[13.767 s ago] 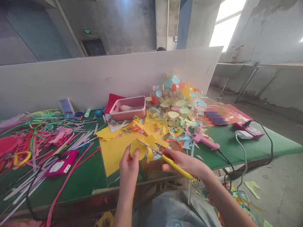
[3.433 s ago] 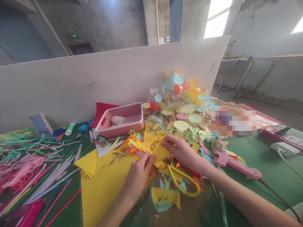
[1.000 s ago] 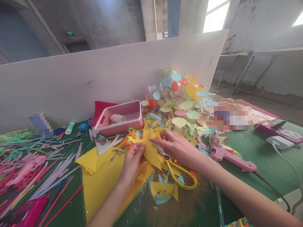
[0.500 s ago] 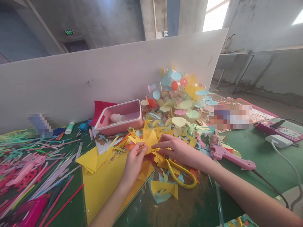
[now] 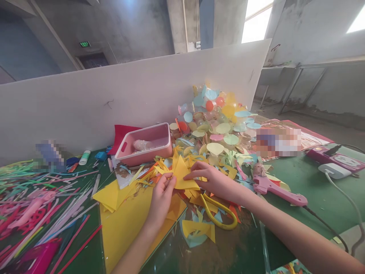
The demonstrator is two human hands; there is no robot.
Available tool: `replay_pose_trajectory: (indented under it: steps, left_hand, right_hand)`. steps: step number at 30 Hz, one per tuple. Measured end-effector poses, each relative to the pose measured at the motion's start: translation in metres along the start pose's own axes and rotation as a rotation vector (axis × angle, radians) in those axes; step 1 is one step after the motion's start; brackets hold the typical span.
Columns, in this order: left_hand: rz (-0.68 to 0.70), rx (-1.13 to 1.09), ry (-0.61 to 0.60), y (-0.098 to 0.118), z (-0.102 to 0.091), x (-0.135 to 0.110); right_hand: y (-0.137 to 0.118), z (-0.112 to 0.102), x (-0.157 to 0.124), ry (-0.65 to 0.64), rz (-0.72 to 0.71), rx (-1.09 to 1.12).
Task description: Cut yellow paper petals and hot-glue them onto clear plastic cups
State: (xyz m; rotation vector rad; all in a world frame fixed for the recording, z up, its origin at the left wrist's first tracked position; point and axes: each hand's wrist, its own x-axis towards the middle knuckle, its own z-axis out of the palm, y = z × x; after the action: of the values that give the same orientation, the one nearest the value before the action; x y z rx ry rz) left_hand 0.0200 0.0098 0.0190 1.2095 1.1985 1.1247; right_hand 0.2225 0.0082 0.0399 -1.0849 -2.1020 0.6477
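Both hands pinch one folded yellow paper triangle [image 5: 182, 176] just above a heap of yellow scraps. My left hand [image 5: 161, 199] grips its left edge with thumb and fingers closed. My right hand [image 5: 214, 179] presses its right side, fingers together on the paper. Yellow-handled scissors [image 5: 219, 214] lie flat on the table right under my right wrist, held by nobody. A large yellow sheet [image 5: 125, 220] lies beneath my left forearm.
A pink tray [image 5: 145, 146] stands behind the scraps, and a pile of coloured paper discs [image 5: 219, 121] leans on the white partition [image 5: 85, 110]. A pink glue gun [image 5: 275, 188] lies to the right with its cable. Coloured strips [image 5: 40, 201] cover the left side.
Earlier I was cutting a yellow disc with the scissors; they now lie on the table. Over the last second the yellow piece was folded down into a flatter triangle between both hands.
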Motion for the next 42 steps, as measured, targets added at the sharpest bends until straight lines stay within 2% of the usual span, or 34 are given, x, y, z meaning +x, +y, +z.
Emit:
replay_pose_trajectory:
  steps: [4,7,12,15,20,24,33,37,42]
  left_hand:
    - [-0.041,-0.111,0.006,0.0,-0.001,0.002]
    - [-0.067,-0.105,-0.013,0.002,0.001,0.002]
    - [-0.013,-0.009,-0.097,0.003,0.004,0.0]
    - [0.01,0.022,-0.126,0.002,0.004,-0.003]
    - [0.081,0.118,-0.103,0.001,0.005,-0.008]
    - [0.093,0.169,-0.173,0.003,0.008,-0.012]
    - [0.123,0.21,-0.131,0.002,0.007,-0.01]
    - [0.126,0.186,-0.103,-0.001,0.006,-0.007]
    - [0.115,0.151,-0.066,0.001,0.007,-0.006]
  right_hand:
    - [0.0,-0.003,-0.001,-0.038,-0.116,-0.186]
    - [-0.001,-0.004,0.001,-0.046,-0.043,-0.052]
    - [-0.001,-0.006,0.005,-0.049,0.119,0.173]
    - [0.0,-0.007,0.006,-0.023,0.165,0.216]
    - [0.001,-0.002,0.007,0.014,0.218,0.228]
    - [0.0,0.003,0.007,0.017,0.218,0.222]
    - [-0.006,0.007,0.005,0.038,0.25,0.299]
    - [-0.004,0.006,0.006,0.003,0.256,0.312]
    - [-0.002,0.002,0.006,-0.018,0.202,0.286]
